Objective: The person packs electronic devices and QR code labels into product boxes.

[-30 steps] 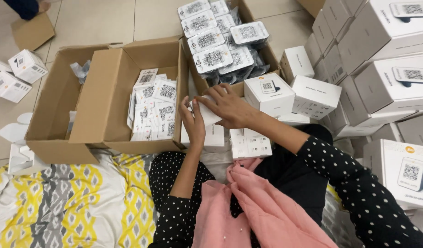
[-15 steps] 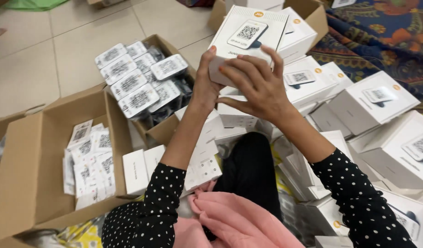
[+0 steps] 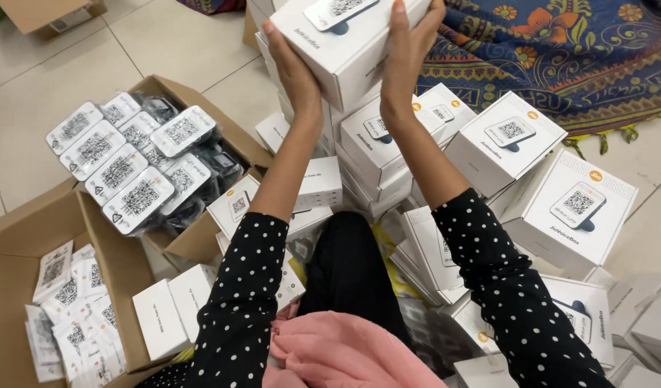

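Item: white rectangular cardboard carton (image 3: 345,36) with a printed picture of a small device on its top face; it is held aloft at the upper edge of the head view, above a stack of like white cartons (image 3: 388,136); its long axis is seen to run across the view from lower left to upper right, tilted, with one long side face turned toward the camera.

Grip: the carton is clamped between both palms; the left hand (image 3: 291,68) is pressed flat against the nearer left end, fingers extended upward along the side; the right hand (image 3: 406,54) is wrapped on the opposite right side, fingers laid over the top edge; neither hand is empty; both are equally close, the carton lying directly between them and slightly beyond the wrists.

Surroundings: black sleeves with white dots (image 3: 244,302) are worn on both forearms; a pink cloth (image 3: 345,356) is draped over the lap; further white device cartons (image 3: 571,212) are piled to the right, some tilted; small flat white boxes (image 3: 176,312) are laid near the left knee; an open brown cardboard box (image 3: 201,241) filled with bagged white plaques (image 3: 140,197) is placed to the left; a second brown box (image 3: 14,244) holding white printed cards (image 3: 72,316) is set at lower left; a patterned blue and orange fabric (image 3: 560,50) is spread at upper right; pale floor tiles (image 3: 165,43) are visible beyond.
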